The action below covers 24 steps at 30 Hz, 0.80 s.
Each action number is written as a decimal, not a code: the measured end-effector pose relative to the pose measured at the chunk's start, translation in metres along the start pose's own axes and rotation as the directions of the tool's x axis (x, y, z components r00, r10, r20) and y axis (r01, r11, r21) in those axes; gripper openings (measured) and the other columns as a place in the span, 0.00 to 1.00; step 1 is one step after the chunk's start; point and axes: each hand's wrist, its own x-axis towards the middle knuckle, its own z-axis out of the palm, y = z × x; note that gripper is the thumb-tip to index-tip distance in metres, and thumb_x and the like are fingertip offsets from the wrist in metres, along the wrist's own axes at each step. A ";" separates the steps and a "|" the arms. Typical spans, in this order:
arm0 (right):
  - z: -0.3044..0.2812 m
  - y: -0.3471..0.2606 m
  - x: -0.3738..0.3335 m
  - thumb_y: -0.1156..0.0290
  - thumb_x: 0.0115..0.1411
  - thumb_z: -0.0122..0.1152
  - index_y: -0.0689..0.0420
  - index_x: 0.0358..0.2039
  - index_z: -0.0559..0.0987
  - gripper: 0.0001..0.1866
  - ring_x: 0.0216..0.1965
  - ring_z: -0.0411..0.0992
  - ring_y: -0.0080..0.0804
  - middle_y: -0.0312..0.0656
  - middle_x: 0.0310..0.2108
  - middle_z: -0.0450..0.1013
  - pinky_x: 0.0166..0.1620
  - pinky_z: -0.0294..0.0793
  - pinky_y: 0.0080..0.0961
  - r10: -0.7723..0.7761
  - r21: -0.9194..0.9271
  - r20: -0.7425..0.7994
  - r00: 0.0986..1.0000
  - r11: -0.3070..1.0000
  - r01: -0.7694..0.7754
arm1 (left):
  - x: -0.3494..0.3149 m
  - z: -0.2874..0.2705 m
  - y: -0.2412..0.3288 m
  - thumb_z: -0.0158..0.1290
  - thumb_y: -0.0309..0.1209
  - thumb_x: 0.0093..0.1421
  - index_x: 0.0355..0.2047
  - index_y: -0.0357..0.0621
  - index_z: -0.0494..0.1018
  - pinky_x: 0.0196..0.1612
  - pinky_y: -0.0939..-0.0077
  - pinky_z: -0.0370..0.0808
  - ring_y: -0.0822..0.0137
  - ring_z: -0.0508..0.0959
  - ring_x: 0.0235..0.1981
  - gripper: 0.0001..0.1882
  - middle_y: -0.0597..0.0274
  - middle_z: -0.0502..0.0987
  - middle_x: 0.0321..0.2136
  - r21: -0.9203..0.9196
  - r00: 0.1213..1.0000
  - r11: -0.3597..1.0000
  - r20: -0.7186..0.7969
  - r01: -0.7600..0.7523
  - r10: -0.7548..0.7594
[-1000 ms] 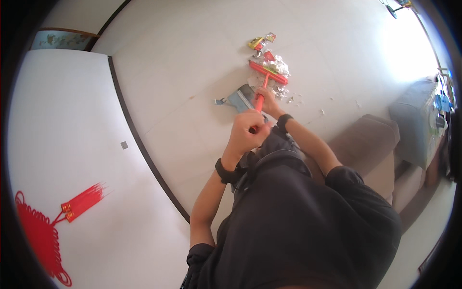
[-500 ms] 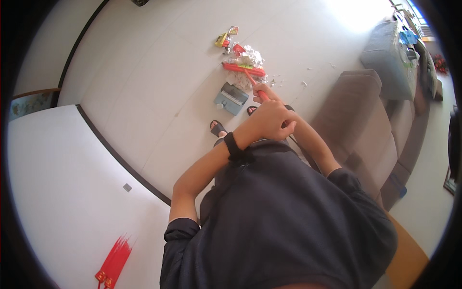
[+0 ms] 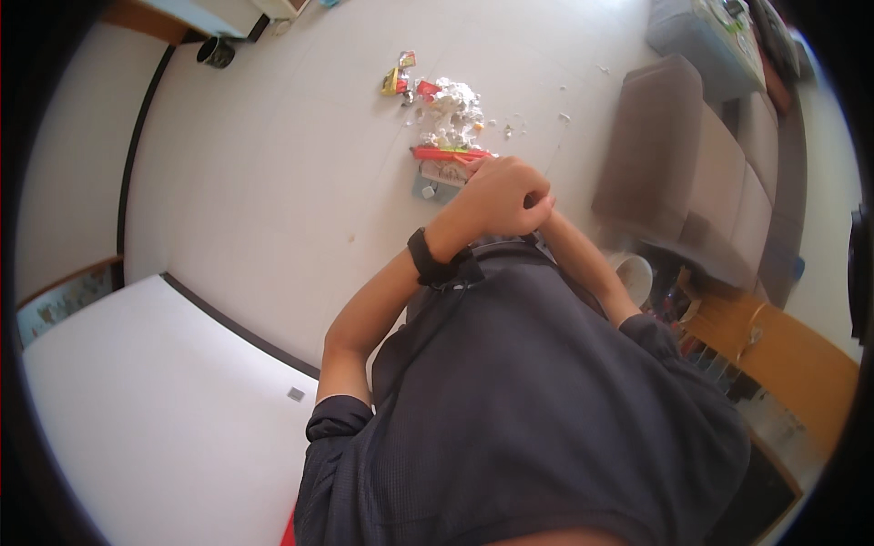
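Note:
A broom with a red head (image 3: 448, 153) rests on the floor ahead of me, its pale bristles lying over a grey-blue dustpan (image 3: 423, 189). My left hand (image 3: 505, 193), below a black wristband, is closed in a fist around the top of the broom's handle. Farther down the handle, my right hand (image 3: 476, 166) grips too, mostly hidden behind the left one. Beyond the broom head lies a heap of crumpled white paper scraps (image 3: 453, 107). Red and yellow wrappers (image 3: 394, 82) lie at its far left side.
Small white bits (image 3: 510, 132) are scattered right of the heap. A brown sofa (image 3: 655, 136) stands to the right, with a white bin (image 3: 633, 278) and a wooden table (image 3: 774, 341) nearer me. A white panel (image 3: 164, 409) fills the lower left. A dark bin (image 3: 216, 53) stands far left.
The broom head has come nearer to me, from the paper heap to over the dustpan, which is now largely covered. My view has turned; more of the table side shows.

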 end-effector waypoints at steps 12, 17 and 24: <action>-0.055 0.008 0.067 0.67 0.45 0.61 0.60 0.26 0.76 0.10 0.27 0.70 0.37 0.46 0.22 0.70 0.32 0.67 0.32 0.049 0.098 0.016 0.999 0.994 -0.051 | 0.097 -0.054 0.022 0.53 0.29 0.54 0.14 0.34 0.64 0.17 0.77 0.56 0.77 0.60 0.12 0.16 0.64 0.60 0.08 -0.180 0.993 0.979 -0.046 0.094 -0.104; -0.055 0.015 0.107 0.66 0.45 0.61 0.60 0.26 0.76 0.11 0.27 0.71 0.37 0.47 0.23 0.71 0.32 0.67 0.32 0.050 0.194 0.086 0.995 0.979 -0.066 | 0.109 -0.042 -0.018 0.52 0.28 0.54 0.16 0.34 0.67 0.17 0.80 0.57 0.78 0.62 0.13 0.13 0.64 0.62 0.09 -0.174 0.978 0.979 -0.154 0.110 -0.138; -0.046 0.014 0.131 0.58 0.46 0.63 0.64 0.24 0.77 0.19 0.29 0.74 0.37 0.52 0.24 0.75 0.32 0.69 0.33 0.106 0.023 0.255 0.961 0.993 -0.116 | 0.087 -0.037 -0.029 0.50 0.28 0.53 0.15 0.36 0.64 0.18 0.80 0.51 0.80 0.57 0.15 0.13 0.70 0.58 0.10 -0.211 0.932 0.971 -0.317 0.112 -0.176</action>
